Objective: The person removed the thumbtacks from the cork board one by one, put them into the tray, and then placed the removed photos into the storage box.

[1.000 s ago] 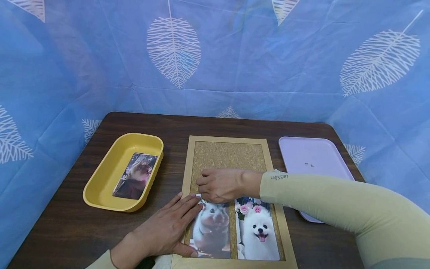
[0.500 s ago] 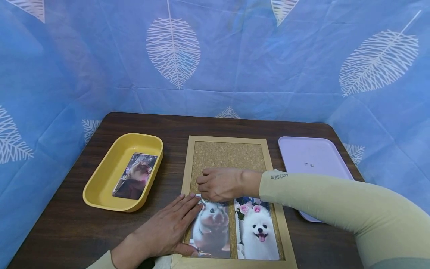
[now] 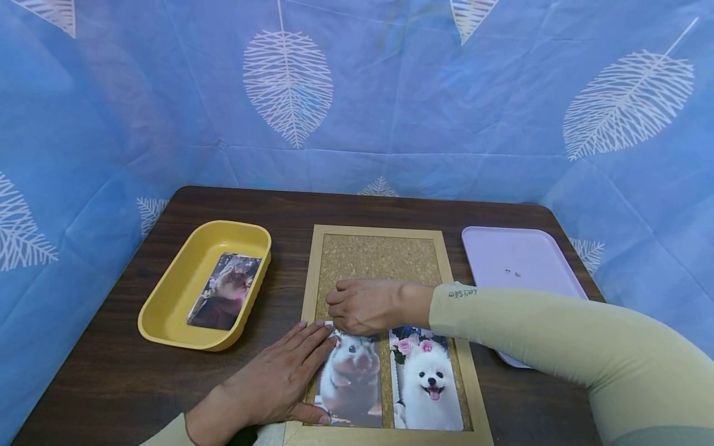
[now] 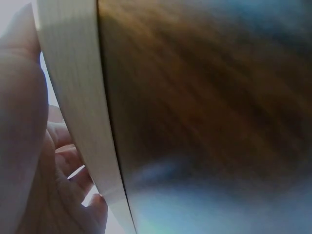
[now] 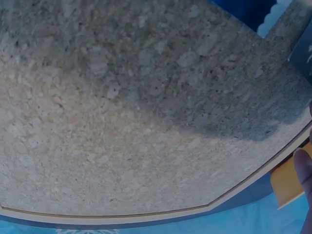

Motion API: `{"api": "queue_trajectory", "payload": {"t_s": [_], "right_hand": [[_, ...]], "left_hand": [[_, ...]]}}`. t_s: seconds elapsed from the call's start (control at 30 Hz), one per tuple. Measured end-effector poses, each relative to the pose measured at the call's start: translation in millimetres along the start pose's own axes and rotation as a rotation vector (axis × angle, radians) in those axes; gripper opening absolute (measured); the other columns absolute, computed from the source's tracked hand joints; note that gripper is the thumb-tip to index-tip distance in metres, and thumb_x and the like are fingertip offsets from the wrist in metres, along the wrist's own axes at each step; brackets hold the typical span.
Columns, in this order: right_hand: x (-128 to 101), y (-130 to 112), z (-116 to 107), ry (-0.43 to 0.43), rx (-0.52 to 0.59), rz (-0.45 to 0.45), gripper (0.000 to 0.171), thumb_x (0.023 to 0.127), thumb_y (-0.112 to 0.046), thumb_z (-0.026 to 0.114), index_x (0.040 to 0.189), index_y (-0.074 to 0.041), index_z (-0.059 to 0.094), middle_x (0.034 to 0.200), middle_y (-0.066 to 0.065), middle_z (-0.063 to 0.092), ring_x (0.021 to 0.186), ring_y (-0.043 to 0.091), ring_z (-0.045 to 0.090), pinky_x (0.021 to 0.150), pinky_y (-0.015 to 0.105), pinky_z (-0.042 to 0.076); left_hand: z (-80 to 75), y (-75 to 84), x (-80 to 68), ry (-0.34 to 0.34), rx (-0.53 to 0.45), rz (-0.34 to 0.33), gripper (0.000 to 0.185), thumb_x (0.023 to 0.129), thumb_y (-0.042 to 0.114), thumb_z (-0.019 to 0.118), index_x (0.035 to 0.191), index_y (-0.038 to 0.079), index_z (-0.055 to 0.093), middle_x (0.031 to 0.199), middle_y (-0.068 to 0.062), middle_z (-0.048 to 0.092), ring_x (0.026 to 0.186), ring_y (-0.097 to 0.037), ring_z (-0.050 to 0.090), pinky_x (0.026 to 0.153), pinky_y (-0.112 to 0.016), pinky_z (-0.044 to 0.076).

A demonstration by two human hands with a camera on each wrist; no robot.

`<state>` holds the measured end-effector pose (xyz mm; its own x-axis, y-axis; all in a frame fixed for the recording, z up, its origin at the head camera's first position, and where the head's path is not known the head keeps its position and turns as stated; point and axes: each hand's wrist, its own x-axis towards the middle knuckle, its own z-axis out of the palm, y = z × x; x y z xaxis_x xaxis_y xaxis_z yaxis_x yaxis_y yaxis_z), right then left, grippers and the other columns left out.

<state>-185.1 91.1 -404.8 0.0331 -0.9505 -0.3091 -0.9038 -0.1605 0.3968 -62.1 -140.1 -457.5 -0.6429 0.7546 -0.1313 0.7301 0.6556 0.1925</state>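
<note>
A wood-framed cork board lies on the table, with two photos on its lower half: a hamster photo at left and a white dog photo at right. My left hand rests with straight fingers over the frame's left side, fingertips on the hamster photo's upper left edge. In the left wrist view, its fingers lie beyond the frame's edge. My right hand is curled at the top of the hamster photo. Its fingertips are hidden, so whatever they pinch or press does not show.
A yellow basin with a cat photo in it stands at the left. On the right, a lilac tray holds a few tiny objects, partly behind the right sleeve. The dark wooden table meets a blue leaf-patterned cloth.
</note>
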Motion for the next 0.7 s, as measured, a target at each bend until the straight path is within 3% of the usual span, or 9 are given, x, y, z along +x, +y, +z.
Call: {"api": "queue_trajectory", "payload": {"t_s": [0.4, 0.7], "right_hand": [[0.2, -0.4, -5.7, -0.023, -0.028, 0.003, 0.020, 0.107, -0.032, 0.055, 0.110, -0.024, 0.073, 0.111, -0.011, 0.067, 0.102, 0.011, 0.053, 0.088, 0.031, 0.045], [-0.3, -4.1, -3.4, -0.030, -0.049, 0.006, 0.025, 0.110, -0.033, 0.048, 0.111, -0.023, 0.071, 0.112, -0.010, 0.067, 0.105, 0.013, 0.053, 0.091, 0.033, 0.045]], "left_hand": [[-1.5, 0.5, 0.5, -0.011, -0.008, -0.010, 0.112, 0.088, 0.094, 0.031, 0.168, 0.015, 0.028, 0.176, -0.007, 0.023, 0.163, -0.026, 0.020, 0.132, -0.052, 0.021], [-1.9, 0.8, 0.0, 0.000, -0.013, -0.006, 0.112, 0.088, 0.094, 0.033, 0.168, 0.015, 0.030, 0.176, -0.006, 0.024, 0.163, -0.026, 0.021, 0.132, -0.051, 0.021]]}}
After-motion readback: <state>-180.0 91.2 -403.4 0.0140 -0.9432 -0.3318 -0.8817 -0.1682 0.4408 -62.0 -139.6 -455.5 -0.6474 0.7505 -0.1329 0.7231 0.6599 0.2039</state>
